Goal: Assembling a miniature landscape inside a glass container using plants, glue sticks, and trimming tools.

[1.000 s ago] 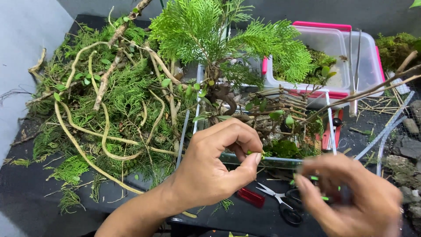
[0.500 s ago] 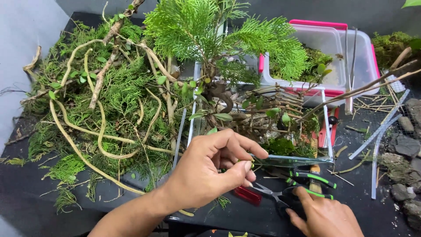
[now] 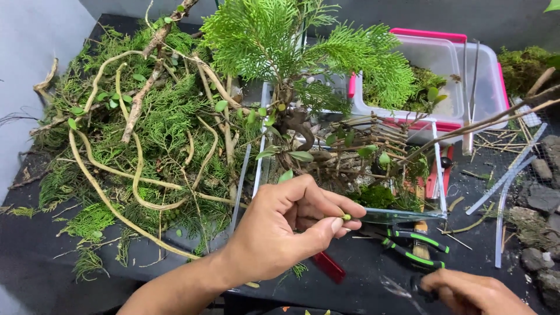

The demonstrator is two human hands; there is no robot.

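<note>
left hand (image 3: pixel 286 230) pinches a tiny green cutting (image 3: pixel 346 217) btw thumb and forefinger, right at the front edge of the glass tank (image 3: pixel 402 214) w/ the small conifer (image 3: pixel 291 41) planted in it. grip narrow, closed on the cutting. right hand (image 3: pixel 472 294) is low at the frame edge, fingers curled on sth dark, prob. a tool handle; can't tell what exactly, nor how tight. black-and-green pliers (image 3: pixel 417 245) and a red-handled tool (image 3: pixel 328 266) lie on the tabletop just beside both hands.

step looks like placing plant bits into the scape: cutting is held ready, not yet set. next move needs a fine tool and a steady aim among the twigs (image 3: pixel 361 146).

tabletop (image 3: pixel 35 245) is black, heaped w/ cut conifer greens (image 3: pixel 151 128) and pale vines. clear tub w/ pink rim (image 3: pixel 449 64) at back, stones (image 3: pixel 542 192) to the right, grey wall behind.
</note>
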